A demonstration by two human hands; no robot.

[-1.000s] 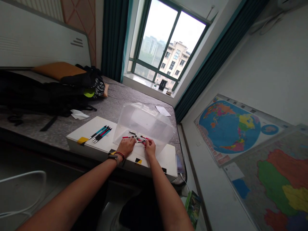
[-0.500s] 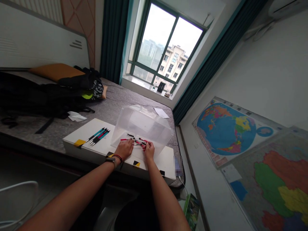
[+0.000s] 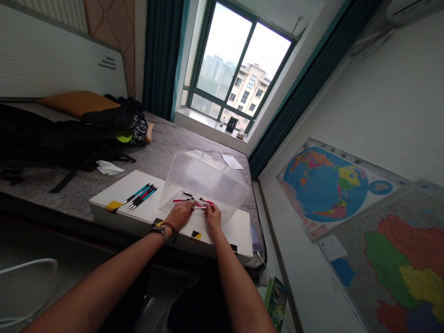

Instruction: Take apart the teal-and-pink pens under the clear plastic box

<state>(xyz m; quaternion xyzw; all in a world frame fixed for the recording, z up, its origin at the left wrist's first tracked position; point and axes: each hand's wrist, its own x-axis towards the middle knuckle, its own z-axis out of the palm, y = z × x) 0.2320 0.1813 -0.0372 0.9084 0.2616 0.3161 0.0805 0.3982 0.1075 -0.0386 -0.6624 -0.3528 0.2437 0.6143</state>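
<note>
A slim white pen (image 3: 199, 208) spans the gap between my two hands. The fingers of my left hand (image 3: 181, 215) are closed at its left end, and those of my right hand (image 3: 213, 216) pinch its right end. Just beyond them, several loose pens (image 3: 188, 194) with red, black and white parts lie inside a clear plastic bin (image 3: 204, 173), tipped so its opening faces me. To the left, several blue, black and red pens (image 3: 143, 196) rest side by side on a white box (image 3: 121, 187).
The white box sits at the edge of a grey mattress (image 3: 166, 134). A black bag (image 3: 52, 138) and a crumpled tissue (image 3: 109, 167) lie on the left. Behind the bin is a sheet of paper (image 3: 232, 161). Wall maps (image 3: 326, 182) hang on the right.
My hands have lifted slightly apart from the pile, and the white pen now shows stretched between them. My right hand has shifted a little left. The row of pens stays put.
</note>
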